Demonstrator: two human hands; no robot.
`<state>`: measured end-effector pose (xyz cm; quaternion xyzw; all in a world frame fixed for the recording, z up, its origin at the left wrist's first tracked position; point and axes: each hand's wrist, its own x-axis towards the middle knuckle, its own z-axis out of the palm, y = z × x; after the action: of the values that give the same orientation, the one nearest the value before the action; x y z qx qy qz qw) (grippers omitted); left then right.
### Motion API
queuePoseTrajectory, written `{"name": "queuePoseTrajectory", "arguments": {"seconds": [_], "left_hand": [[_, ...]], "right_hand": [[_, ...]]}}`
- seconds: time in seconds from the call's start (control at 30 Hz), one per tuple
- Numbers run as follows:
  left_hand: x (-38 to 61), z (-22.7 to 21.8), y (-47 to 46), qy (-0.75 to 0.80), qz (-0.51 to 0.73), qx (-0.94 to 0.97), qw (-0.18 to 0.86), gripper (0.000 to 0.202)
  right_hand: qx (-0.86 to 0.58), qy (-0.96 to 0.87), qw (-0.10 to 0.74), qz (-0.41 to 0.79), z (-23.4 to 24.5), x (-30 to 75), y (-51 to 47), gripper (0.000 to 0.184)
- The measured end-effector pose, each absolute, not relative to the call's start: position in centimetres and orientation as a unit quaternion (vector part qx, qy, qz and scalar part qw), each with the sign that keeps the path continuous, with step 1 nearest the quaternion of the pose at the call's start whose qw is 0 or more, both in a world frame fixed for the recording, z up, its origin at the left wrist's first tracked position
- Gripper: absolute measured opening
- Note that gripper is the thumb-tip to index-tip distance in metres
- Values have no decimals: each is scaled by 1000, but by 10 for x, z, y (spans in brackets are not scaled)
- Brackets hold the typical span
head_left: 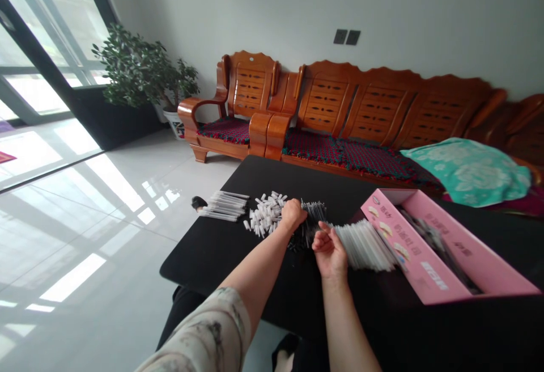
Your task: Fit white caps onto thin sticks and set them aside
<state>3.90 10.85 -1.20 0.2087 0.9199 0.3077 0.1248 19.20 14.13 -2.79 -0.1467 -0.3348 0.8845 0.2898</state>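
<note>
My left hand (293, 214) presses fingers-down against the loose white caps (266, 216), beside the black sticks (313, 211). My right hand (329, 250) curls inward by the white tubes (363, 244); I cannot tell if it pinches anything.

Daylight enters through the glass door (38, 60) at the left of the frame and serves as the dominant light source. Bright patches and reflections of the door frame produce strong glare on the polished floor tiles (97, 230), with the brightest areas near clipping. The wall (238, 9) receives even, diffuse light. The left hand (293, 214) and right hand (329, 251) are softly lit and cast only faint shadows on the black table (204, 264), whose dark surface shows little detail. Wide-angle distortion bends straight lines toward the frame edges. No severe motion blur is visible, though the small white tubes (266, 214) appear slightly soft.
</note>
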Motion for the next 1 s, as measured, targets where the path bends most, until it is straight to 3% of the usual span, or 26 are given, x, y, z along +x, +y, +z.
{"name": "queuePoseTrajectory", "arguments": {"seconds": [0.13, 0.27, 0.43, 0.67, 1.0], "left_hand": [[35, -14, 107, 909, 341, 194, 140, 33], [32, -9, 103, 887, 385, 198, 159, 18], [31, -4, 94, 851, 446, 209, 180, 20], [35, -6, 68, 794, 541, 189, 202, 25], [50, -13, 10, 703, 663, 151, 207, 31]], "right_hand": [[-189, -362, 337, 848, -23, 202, 151, 31], [-338, -521, 363, 695, -21, 217, 171, 30], [-427, -745, 252, 446, -20, 228, 198, 8], [-403, -884, 159, 174, -25, 217, 199, 17], [-437, -874, 157, 141, -21, 208, 192, 14]]}}
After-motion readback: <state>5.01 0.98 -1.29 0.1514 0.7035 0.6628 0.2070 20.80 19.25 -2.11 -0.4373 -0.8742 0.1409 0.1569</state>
